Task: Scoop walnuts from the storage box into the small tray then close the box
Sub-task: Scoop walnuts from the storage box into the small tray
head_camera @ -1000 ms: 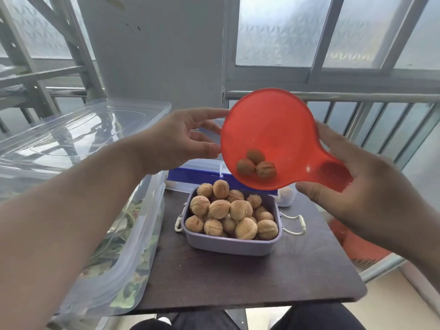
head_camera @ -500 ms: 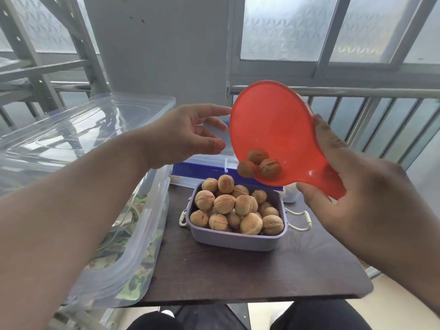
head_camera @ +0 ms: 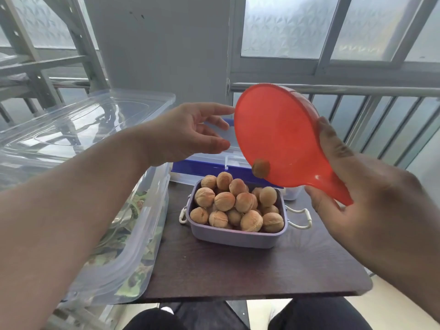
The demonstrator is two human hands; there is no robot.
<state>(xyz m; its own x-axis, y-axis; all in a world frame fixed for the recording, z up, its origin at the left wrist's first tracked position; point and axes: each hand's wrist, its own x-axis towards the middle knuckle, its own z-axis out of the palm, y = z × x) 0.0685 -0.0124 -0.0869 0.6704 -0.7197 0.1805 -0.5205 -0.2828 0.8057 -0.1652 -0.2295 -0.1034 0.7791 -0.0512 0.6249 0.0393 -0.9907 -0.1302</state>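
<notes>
My right hand grips the handle of a red plastic scoop, tilted steeply above the small lilac tray. One walnut sits at the scoop's low edge. The tray is heaped with several walnuts and stands on the dark table. My left hand hovers with fingers spread just left of the scoop, holding nothing. Behind the tray stands the clear storage box with a blue rim, mostly hidden by the hands and the scoop.
A large clear container with greenish contents fills the left side, its clear lid raised behind my left arm. A metal railing and windows run behind the table. My knees show below the table's front edge.
The scoop has tipped steeper and shifted slightly right. It held three walnuts before; only one shows in it now, and the pile in the tray looks fuller.
</notes>
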